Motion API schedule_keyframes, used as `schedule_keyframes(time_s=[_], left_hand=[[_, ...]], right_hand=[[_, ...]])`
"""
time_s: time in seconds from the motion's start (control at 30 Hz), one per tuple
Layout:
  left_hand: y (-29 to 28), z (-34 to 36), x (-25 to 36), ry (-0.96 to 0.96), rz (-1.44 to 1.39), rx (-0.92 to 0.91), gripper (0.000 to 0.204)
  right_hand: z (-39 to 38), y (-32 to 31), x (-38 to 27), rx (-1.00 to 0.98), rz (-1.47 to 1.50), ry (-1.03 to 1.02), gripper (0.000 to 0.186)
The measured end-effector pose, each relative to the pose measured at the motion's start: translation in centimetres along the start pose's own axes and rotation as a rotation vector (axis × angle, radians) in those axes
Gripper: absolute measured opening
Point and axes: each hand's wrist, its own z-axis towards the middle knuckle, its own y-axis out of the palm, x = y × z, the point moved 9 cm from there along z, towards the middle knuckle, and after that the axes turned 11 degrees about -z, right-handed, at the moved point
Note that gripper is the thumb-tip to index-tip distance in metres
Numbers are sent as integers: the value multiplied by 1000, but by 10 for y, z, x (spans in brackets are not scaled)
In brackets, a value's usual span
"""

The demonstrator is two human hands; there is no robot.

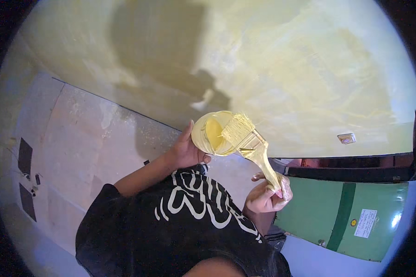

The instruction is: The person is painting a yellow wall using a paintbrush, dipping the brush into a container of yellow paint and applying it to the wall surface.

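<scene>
My left hand (pixel 188 148) is wrapped round a paint tub (pixel 201 134), which is tilted so that its round mouth shows yellow paint inside. In my right hand (pixel 270 196) is a wide paintbrush (pixel 260 157), gripped near the end of its handle. Its bristles (pixel 238 128) are thick with yellow paint and lie over the right side of the tub's mouth. Yellow paint also coats the brush's handle and smears my right fingers. Part of my left fingers is hidden behind the tub.
Ahead stands a wall (pixel 309 83) with patchy yellow paint and a cast shadow. A small switch or socket plate (pixel 346 138) is fixed on it. The stained floor (pixel 97 138) lies at left, with dark flat pieces (pixel 25 157). A green door (pixel 305 198) is at right.
</scene>
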Motion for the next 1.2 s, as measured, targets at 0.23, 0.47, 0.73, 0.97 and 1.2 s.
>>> schedule_keyframes(time_s=[0.23,0.47,0.73,0.97,1.2], left_hand=[[-4,-5,-1,-8,10,57,84],[-1,-5,3,-21,-53,41,84],[5,-7,4,-56,-13,-19,81],[7,-5,7,-35,-32,7,82],[8,-3,2,-67,-4,29,84]], right_hand=[[5,18,-16,-67,-104,-12,35],[-3,13,-14,-37,-199,-23,35],[-6,11,-19,-37,-222,-56,35],[-8,12,-18,-51,-266,-132,35],[-4,15,-23,-11,-193,-140,35]])
